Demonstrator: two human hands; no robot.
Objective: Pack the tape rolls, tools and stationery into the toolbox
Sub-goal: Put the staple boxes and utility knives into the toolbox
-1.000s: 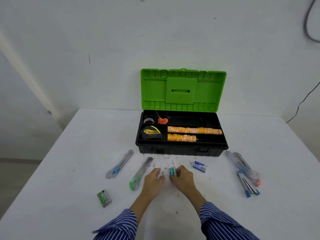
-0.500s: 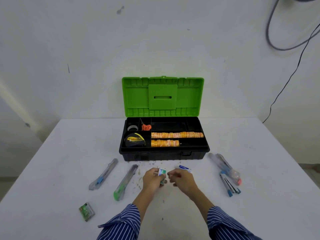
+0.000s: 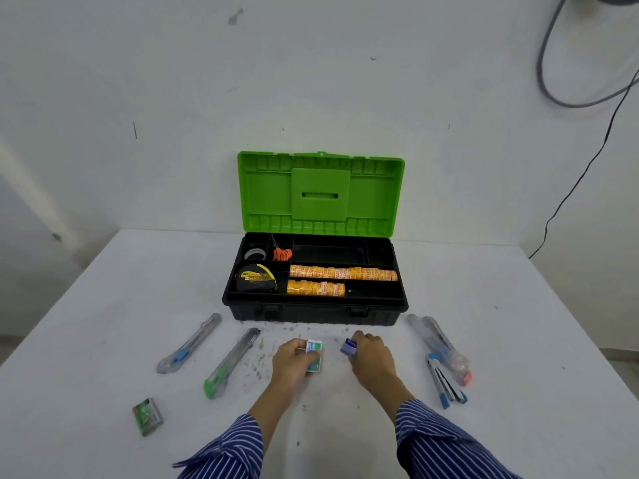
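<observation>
The hands have parted: left hand (image 3: pixel 294 361) grips a green box (image 3: pixel 314 356) (cardboard), right hand (image 3: pixel 371 354) pinches a blue one (image 3: pixel 347 348).

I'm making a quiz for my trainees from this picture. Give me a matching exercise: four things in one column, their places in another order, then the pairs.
Things:
1. tape measure
2. orange scissors
3. green staple box
4. blue staple box

Places:
A. gripped by the right hand
B. front left compartment of the toolbox
C. gripped by the left hand
D. back compartment of the toolbox

Pairs: 1-B, 2-D, 3-C, 4-A
</observation>
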